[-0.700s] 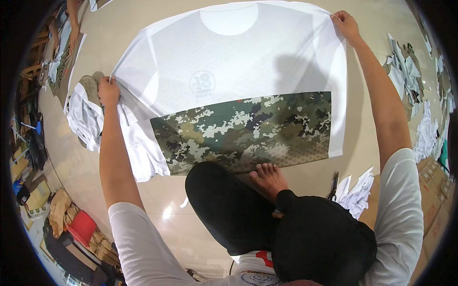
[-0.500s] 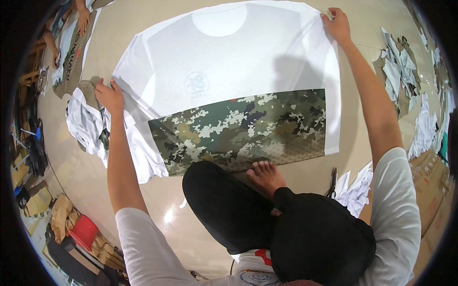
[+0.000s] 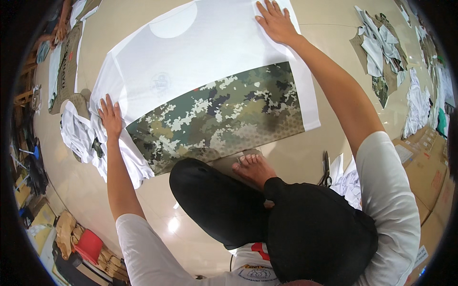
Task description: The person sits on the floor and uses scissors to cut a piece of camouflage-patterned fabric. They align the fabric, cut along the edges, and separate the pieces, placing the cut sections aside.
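Left hand (image 3: 111, 117), right hand (image 3: 277, 23): both flat, fingers spread, pinching nothing. White cloth with camo band (image 3: 207, 71) lies under and between them on the floor (image 3: 291, 155). Looks light, limp, easily creased; best held by edges beside each hand.

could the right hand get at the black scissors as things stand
Probably yes, by drawing back toward the body: the right hand lies flat on the white fabric, and the scissors lie on the floor with blades uncovered, though the black-clad right knee seems to crowd their handles.
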Available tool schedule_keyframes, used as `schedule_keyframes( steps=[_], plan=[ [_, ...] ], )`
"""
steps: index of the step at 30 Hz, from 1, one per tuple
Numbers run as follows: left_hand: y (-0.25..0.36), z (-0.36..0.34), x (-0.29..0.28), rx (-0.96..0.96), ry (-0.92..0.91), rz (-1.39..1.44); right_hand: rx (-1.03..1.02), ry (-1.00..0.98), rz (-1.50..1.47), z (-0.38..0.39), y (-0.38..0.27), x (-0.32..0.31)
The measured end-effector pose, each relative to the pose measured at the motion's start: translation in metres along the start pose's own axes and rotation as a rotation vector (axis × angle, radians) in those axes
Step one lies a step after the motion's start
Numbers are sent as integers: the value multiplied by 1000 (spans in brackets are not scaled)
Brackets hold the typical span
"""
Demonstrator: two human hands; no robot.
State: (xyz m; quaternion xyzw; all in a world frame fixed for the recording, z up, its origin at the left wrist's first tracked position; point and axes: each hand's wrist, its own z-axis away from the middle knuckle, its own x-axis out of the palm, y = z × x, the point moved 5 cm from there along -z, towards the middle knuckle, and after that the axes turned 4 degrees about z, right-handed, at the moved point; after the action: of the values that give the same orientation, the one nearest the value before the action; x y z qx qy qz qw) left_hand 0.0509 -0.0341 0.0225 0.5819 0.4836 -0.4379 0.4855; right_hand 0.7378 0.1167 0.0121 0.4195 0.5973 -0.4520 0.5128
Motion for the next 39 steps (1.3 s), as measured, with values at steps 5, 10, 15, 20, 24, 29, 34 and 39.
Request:
schedule_keyframes(
  steps=[5, 10, 15, 20, 24, 29, 34, 39],
  plan=[
    [50, -10, 13, -114, -134, -31, 11, 212, 214, 31, 31, 7],
    [99, 62, -60, 19, 95, 167, -33, 367, -112, 88, -19, -34],
    [136, 137, -65, -27, 8, 67, 51, 246, -249, 205, 19, -66],
    [118, 143, -73, -98, -37, 0, 66, 133, -382, 228, 38, -57],
    [97, 129, -72, -142, -172, -43, 23, 183, -429, 220, 40, -52],
    [105, 118, -83, 34, -64, 5, -10, 272, -469, 228, 36, -51],
    [97, 118, -85, -48, -202, -42, 36, 269, -457, 232, 40, -40],
    [109, 120, -93, -39, -194, 1, 22, 316, -434, 231, 42, -40]
  ],
)
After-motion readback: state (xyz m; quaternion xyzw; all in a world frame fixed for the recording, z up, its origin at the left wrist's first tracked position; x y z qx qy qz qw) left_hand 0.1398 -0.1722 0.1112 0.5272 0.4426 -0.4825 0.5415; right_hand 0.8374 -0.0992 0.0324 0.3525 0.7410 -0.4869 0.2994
